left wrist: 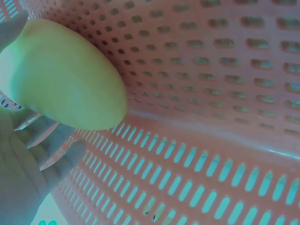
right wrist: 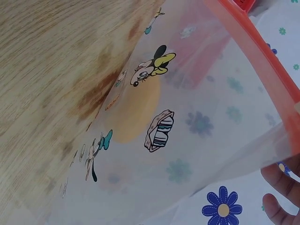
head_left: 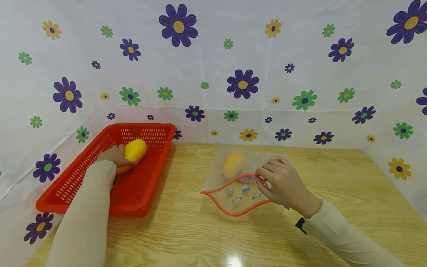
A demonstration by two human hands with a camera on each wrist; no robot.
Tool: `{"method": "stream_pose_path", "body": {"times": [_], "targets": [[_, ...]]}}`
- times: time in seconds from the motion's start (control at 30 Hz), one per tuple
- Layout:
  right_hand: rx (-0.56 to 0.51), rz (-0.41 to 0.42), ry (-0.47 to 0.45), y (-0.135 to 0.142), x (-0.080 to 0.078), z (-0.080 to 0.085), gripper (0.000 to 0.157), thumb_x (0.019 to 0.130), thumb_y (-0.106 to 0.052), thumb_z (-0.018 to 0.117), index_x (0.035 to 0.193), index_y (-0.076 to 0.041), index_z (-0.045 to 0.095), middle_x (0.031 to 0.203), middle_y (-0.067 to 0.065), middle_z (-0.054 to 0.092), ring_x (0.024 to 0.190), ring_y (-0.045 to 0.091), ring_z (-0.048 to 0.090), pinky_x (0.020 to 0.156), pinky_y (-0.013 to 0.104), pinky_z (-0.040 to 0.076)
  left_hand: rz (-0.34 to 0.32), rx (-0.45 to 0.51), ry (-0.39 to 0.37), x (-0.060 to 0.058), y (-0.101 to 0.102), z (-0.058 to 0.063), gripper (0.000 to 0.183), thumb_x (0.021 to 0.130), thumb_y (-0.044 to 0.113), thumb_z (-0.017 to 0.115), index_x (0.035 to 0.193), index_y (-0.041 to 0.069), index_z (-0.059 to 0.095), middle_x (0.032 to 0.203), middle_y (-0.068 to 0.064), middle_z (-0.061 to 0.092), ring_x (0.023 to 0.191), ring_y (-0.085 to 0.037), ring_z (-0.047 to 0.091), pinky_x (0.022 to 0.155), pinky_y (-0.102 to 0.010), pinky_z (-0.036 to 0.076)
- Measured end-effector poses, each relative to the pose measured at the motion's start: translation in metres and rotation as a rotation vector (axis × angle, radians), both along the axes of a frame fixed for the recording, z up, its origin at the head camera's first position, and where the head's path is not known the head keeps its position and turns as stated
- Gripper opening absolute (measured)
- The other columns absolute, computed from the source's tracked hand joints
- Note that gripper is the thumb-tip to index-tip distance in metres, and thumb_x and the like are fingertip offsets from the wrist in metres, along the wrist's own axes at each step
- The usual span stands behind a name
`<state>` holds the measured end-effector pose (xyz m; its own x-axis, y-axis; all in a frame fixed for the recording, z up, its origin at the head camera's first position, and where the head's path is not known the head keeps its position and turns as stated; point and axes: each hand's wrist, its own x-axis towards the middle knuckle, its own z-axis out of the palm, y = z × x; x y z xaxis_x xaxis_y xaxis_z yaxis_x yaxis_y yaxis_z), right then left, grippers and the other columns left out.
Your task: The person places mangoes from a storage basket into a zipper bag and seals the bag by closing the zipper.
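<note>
My left hand [head_left: 115, 155] reaches down into a red plastic basket [head_left: 151, 194] and holds a smooth yellow mango [head_left: 136, 149]. In the left wrist view, the thumb lies at one end of this mango [left wrist: 70, 77] and the fingers [left wrist: 65, 161] spread along its other side. My right hand [head_left: 283, 181] pinches the red zip edge of a translucent zip bag [head_left: 230, 205], whose mouth gapes toward me. Through the film another yellow mango [head_left: 233, 165] shows inside. Cartoon prints [right wrist: 154, 68] decorate the bag in the right wrist view.
The wooden table [head_left: 180, 237] runs under the basket and the bag. Behind it hangs a white cloth [head_left: 213, 55] with purple, green and yellow flowers, also along both sides. Slotted basket walls [left wrist: 225, 75] rise around the left hand.
</note>
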<state>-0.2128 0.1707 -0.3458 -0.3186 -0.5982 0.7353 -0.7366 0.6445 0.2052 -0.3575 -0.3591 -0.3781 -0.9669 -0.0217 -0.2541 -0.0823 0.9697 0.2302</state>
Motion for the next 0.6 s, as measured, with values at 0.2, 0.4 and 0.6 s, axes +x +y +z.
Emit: {"method": "stream_pose_path", "body": {"times": [0.2, 0.4, 0.6], "targets": [[-0.006, 0.003, 0.002, 0.0, -0.001, 0.0, 0.016, 0.083, -0.019, 0.055, 0.07, -0.012, 0.062, 0.062, -0.002, 0.061, 0.062, 0.016, 0.057, 0.067, 0.035, 0.042, 0.014, -0.014, -0.013, -0.003, 0.003, 0.0, 0.116, 0.064, 0.069, 0.067, 0.142, -0.004, 0.022, 0.128, -0.027, 0.044, 0.103, -0.041, 0.048, 0.093, -0.063, 0.041], [-0.007, 0.003, 0.008, 0.001, -0.001, 0.0, 0.029, 0.091, -0.024, 0.045, 0.07, -0.012, 0.062, 0.061, -0.002, 0.06, 0.062, 0.015, 0.056, 0.067, 0.035, 0.042, -0.007, -0.021, 0.014, -0.006, 0.005, -0.001, 0.108, 0.064, 0.064, 0.07, 0.139, -0.001, 0.029, 0.12, -0.024, 0.051, 0.096, -0.037, 0.052, 0.088, -0.058, 0.046], [-0.008, 0.001, 0.006, 0.001, -0.001, 0.0, 0.026, 0.089, -0.023, 0.047, 0.071, -0.012, 0.062, 0.062, -0.001, 0.062, 0.062, 0.016, 0.057, 0.067, 0.036, 0.042, -0.017, 0.016, 0.018, -0.011, 0.008, -0.002, 0.105, 0.06, 0.063, 0.074, 0.136, 0.003, 0.034, 0.113, -0.018, 0.054, 0.094, -0.033, 0.052, 0.082, -0.05, 0.048]]}}
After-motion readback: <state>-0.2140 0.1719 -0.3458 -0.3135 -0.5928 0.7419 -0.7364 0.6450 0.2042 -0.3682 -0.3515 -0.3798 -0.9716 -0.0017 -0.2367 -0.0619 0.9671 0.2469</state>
